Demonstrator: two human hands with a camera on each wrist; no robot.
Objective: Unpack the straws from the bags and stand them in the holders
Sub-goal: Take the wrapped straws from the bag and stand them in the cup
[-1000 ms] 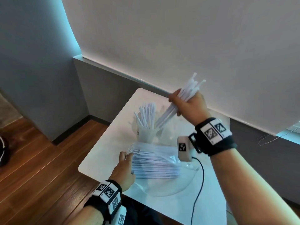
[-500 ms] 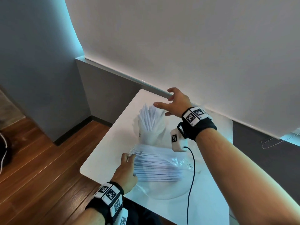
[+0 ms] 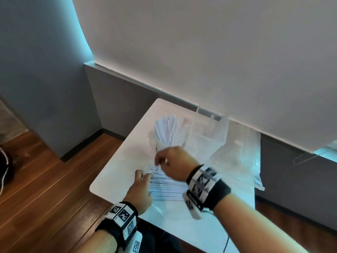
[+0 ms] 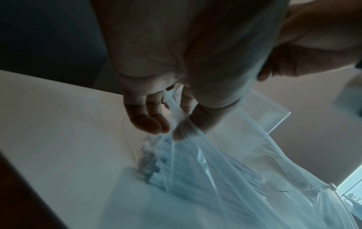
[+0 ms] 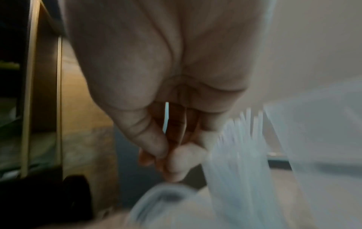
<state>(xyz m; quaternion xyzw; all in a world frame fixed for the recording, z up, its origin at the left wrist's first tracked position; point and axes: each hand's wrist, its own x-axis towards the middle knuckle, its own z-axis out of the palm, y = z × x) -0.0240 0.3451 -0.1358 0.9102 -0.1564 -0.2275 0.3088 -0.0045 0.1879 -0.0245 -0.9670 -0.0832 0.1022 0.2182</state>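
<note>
A clear bag (image 3: pixel 168 188) of white straws lies flat on the white table (image 3: pixel 116 167). My left hand (image 3: pixel 143 175) pinches the bag's open edge; the left wrist view shows thumb and fingers (image 4: pixel 156 125) on the plastic, with the straws (image 4: pixel 195 170) inside below. My right hand (image 3: pixel 160 162) hovers at the bag's mouth with curled fingers. It is blurred in the right wrist view (image 5: pixel 170 155), and I cannot see whether it holds anything. Behind the hands a cup holder (image 3: pixel 164 145) holds several upright straws (image 3: pixel 169 128).
An empty clear zip bag (image 3: pixel 237 143) lies crumpled on the table's right side against the wall. A black cable (image 3: pixel 226 243) trails off the near table edge. The wooden floor (image 3: pixel 54 179) lies to the left.
The right hand dropped its bundle of straws into the holder, opened, then came back down to the bag's mouth beside the left hand. The left hand stayed on the bag's edge.
</note>
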